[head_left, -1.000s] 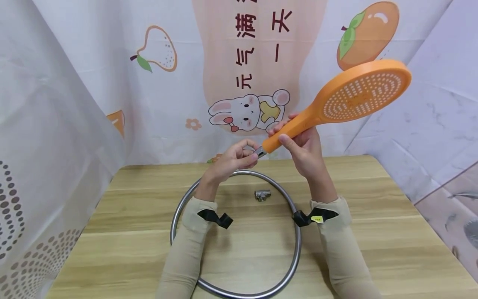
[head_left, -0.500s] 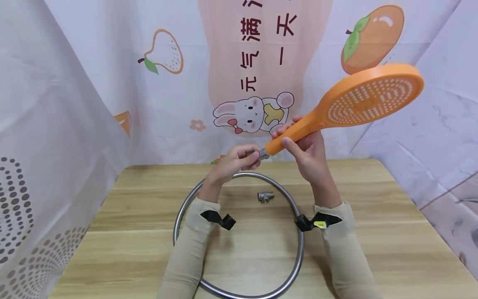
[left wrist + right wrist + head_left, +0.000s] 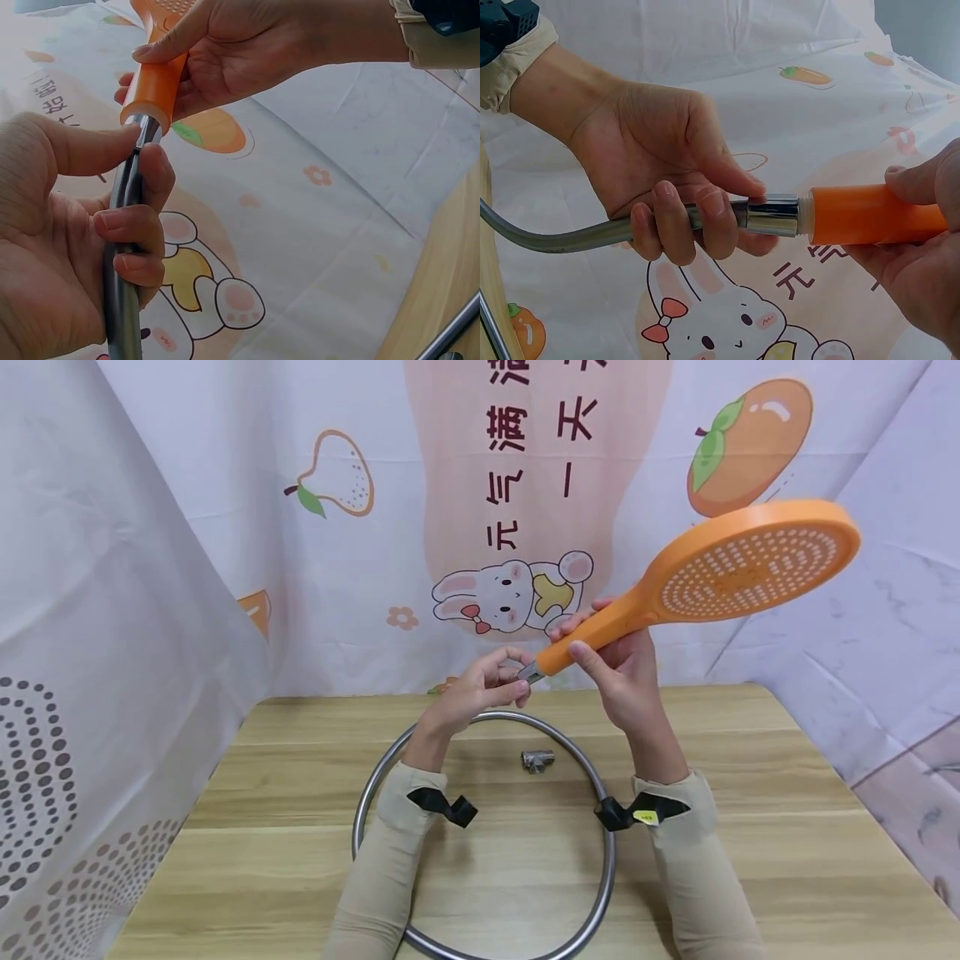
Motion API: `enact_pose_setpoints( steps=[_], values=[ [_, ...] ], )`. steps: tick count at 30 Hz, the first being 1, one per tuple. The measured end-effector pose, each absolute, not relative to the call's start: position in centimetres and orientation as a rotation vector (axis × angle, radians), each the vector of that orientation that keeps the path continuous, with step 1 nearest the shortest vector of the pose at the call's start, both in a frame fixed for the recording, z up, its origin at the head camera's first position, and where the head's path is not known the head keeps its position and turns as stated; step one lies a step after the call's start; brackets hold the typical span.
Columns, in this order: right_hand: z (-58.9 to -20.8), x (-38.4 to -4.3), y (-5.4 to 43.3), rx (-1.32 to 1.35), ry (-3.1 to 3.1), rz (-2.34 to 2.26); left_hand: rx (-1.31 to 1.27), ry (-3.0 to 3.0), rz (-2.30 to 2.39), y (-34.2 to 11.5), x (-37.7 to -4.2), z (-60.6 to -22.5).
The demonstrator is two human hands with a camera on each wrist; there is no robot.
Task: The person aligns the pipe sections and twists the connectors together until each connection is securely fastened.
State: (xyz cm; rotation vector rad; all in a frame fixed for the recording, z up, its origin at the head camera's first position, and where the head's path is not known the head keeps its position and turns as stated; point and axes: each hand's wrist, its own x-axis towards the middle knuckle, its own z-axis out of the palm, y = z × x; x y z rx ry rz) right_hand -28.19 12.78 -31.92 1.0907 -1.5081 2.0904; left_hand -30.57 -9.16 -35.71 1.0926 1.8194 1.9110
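Observation:
My right hand [image 3: 626, 681] grips the handle of an orange shower head [image 3: 750, 575], whose nozzle face tilts toward me at the upper right. With its thumb and curled fingers, my left hand [image 3: 468, 693] holds the end of a grey metal shower hose [image 3: 562, 238]. The thumb rests on the chrome nut [image 3: 772, 215] at that end. This nut is in line with the handle's lower end, and a narrow pale band shows between them in the right wrist view. Both hands are raised above the table's far edge.
The rest of the hose loops in a wide ring on the wooden table [image 3: 780, 827]. Inside the ring lies a small chrome tee fitting [image 3: 537, 762]. Behind the table hangs a printed cloth [image 3: 352, 610], with more sheeting at both sides.
My left thumb and fingers have shifted on the nut, rolling forward and then back. The right hand keeps its grip on the shower head. The whole head view has drifted slightly.

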Motion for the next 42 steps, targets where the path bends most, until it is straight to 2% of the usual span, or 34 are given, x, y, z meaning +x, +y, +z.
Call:
enact_pose_setpoints(
  steps=[28, 42],
  values=[
    [-31.56, -27.74, 12.62, 1.05, -1.537, 2.058, 0.989, 1.877, 1.91, -9.16, -30.15, -35.01],
    [-31.51, -27.64, 12.79, 1.061, -1.552, 2.032, 1.034, 1.948, 1.876, -9.4, -30.05, -34.94]
  ],
)
